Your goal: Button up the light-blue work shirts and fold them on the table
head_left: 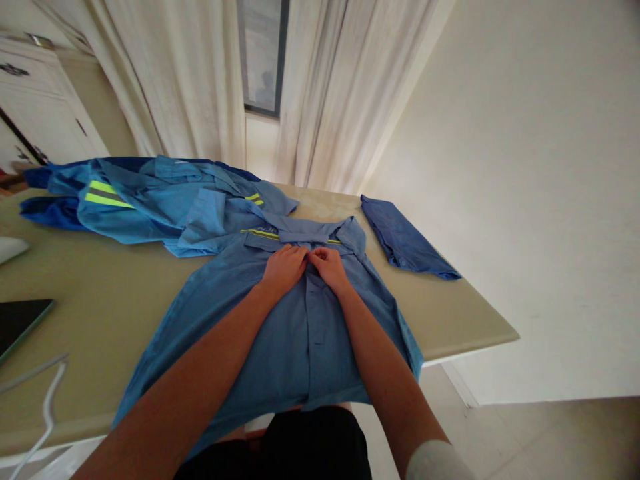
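Observation:
A blue button-front work shirt (283, 353) lies front side up on the table, its collar pointing away from me and its lower edge hanging over the near side. Yellow reflective trim crosses the chest, partly covered by a flap of cloth. My left hand (285, 268) and my right hand (327, 267) meet at the upper placket, just below the collar. Both sets of fingertips are pinched together on the shirt's front edges. Any button between them is hidden by the fingers.
More blue work clothes (145, 207) with yellow-grey stripes are heaped at the back left of the table (100, 293). A folded dark blue garment (403, 237) lies at right, near the wall (540, 200). A dark flat device (23, 323) and a white cable (49, 407) are at left.

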